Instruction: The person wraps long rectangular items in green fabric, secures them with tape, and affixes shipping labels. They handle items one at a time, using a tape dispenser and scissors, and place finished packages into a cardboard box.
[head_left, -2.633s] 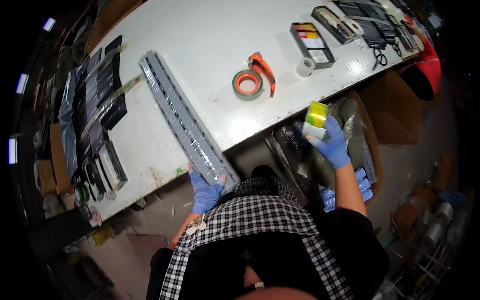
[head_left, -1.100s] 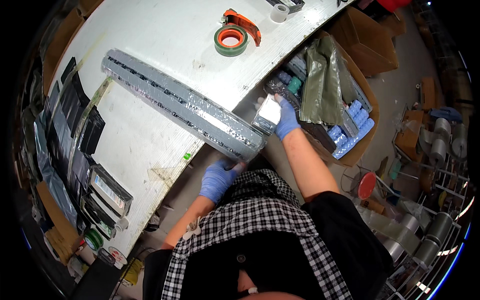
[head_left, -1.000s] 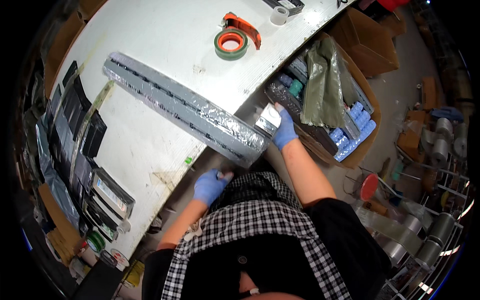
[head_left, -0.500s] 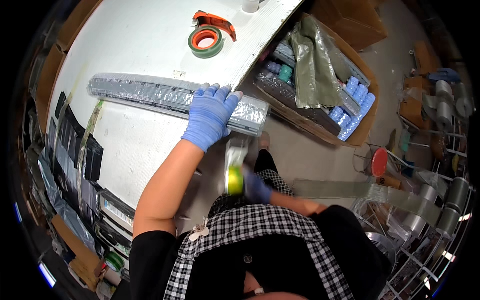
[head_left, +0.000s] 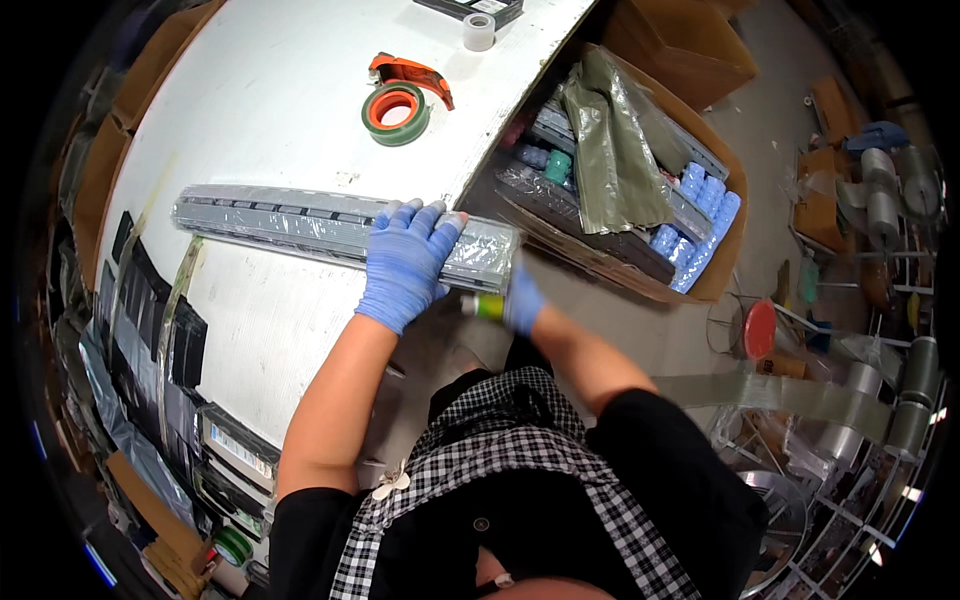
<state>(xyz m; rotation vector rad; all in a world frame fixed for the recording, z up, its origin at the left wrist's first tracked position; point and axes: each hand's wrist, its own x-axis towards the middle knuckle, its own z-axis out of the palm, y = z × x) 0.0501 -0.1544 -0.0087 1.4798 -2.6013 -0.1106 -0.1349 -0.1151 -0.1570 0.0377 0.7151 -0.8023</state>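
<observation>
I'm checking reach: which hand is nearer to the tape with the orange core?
Left. The left hand, on the grey bundle, is below the tape in the picture; the right hand is farther off, by the bundle's right end.

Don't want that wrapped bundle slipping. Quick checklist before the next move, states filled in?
1. Left grip on the film-wrapped grey strip bundle: ok, laid across the top; how firmly, cannot tell.
2. Bundle fully supported by the white table: not ok, its right end overhangs the edge.
3. Right grip holding the yellow-green piece: ok, though motion-blurred.
4. Right grip touching the bundle's right end: cannot tell.
5. Green tape roll clear of the bundle: ok, visibly apart.
</observation>
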